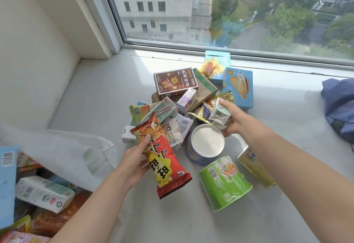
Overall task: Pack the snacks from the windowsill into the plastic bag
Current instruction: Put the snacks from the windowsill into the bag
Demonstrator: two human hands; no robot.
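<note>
A heap of snacks lies on the white windowsill [99, 97]. My left hand [137, 159] grips a long red and orange snack packet [164, 158], lifted off the pile's near left side. My right hand [234, 120] holds a small grey-white drink carton [219, 113] at the pile's right. The translucent white plastic bag [63, 147] gapes at the left, with a white pack [43, 193] and several other snacks inside. A brown biscuit box [175, 81] and blue boxes [238, 87] sit at the back of the heap.
A green cup [226, 182] lies on its side near me, beside a dark bowl with a white lid [206, 143] and a yellow carton [255, 167]. Blue cloth [339, 106] rests at the right edge. The window glass runs along the back, a wall along the left.
</note>
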